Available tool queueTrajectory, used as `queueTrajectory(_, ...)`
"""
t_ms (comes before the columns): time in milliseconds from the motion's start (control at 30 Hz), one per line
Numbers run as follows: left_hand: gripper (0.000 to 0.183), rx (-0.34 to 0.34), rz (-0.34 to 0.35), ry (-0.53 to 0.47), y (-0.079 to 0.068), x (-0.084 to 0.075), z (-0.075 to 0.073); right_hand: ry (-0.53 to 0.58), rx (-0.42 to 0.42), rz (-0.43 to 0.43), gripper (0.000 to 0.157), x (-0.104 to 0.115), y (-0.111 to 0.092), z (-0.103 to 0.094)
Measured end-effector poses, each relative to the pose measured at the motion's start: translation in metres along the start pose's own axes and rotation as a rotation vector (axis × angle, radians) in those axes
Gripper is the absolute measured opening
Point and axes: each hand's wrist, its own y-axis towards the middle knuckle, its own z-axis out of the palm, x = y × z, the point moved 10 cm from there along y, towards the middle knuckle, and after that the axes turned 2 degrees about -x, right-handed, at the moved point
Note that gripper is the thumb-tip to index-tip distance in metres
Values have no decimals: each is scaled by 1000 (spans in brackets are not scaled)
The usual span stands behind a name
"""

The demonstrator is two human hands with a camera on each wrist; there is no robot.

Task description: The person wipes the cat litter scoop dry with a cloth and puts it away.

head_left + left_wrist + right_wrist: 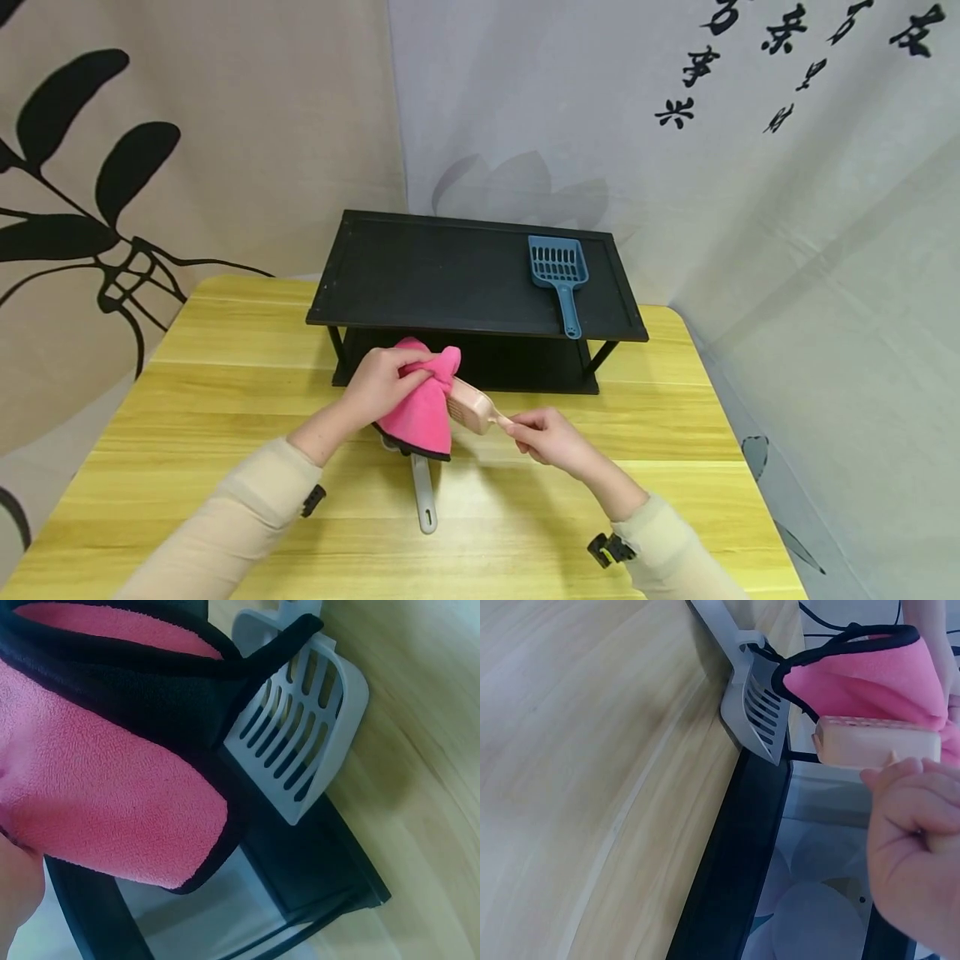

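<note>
My left hand (378,383) pinches a bright pink cloth (420,425) with black edging, which hangs down in folds. The cloth lies against a pale pink slotted litter scoop (470,406), whose thin handle my right hand (551,437) grips. In the right wrist view the scoop (870,746) shows its side, with the cloth (870,682) just behind it. A grey litter scoop (424,500) lies below the cloth, its handle pointing towards me. The left wrist view shows its slotted head (300,727) at the black shelf's front edge; the cloth hides part of it.
A black two-tier shelf (435,271) stands at the back of the wooden table (225,400). On its top tier, to the right, lies a blue litter scoop (558,265), handle over the front edge. Patterned fabric (517,108) hangs behind.
</note>
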Motion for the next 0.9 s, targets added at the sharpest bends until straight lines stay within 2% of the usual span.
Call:
queueTrajectory(133, 20, -5, -29, -3, 1, 8, -4, 12, 14, 5, 30, -2, -3, -2)
queueTrajectory(233, 22, -12, -72, -10, 0, 15, -6, 6, 52, 7, 32, -4, -4, 1)
queueTrajectory(333, 23, -21, -80, -19, -1, 16, -8, -2, 99, 2, 33, -6, -5, 5)
queueTrajectory(500, 20, -23, -7, -63, -4, -6, -2, 35, 138, 29, 36, -11, -3, 12)
queueTrajectory(667, 21, 21, 71, -88, -7, -30, 16, 202, 164, 92, 39, -15, 0, 22)
queueTrajectory(800, 27, 82, 106, -37, -11, -37, 32, 297, 193, 115, 41, -13, 0, 28)
queueTrajectory(900, 28, 76, 145, 14, -11, -39, 35, 306, 213, 104, 41, -10, -2, 31)
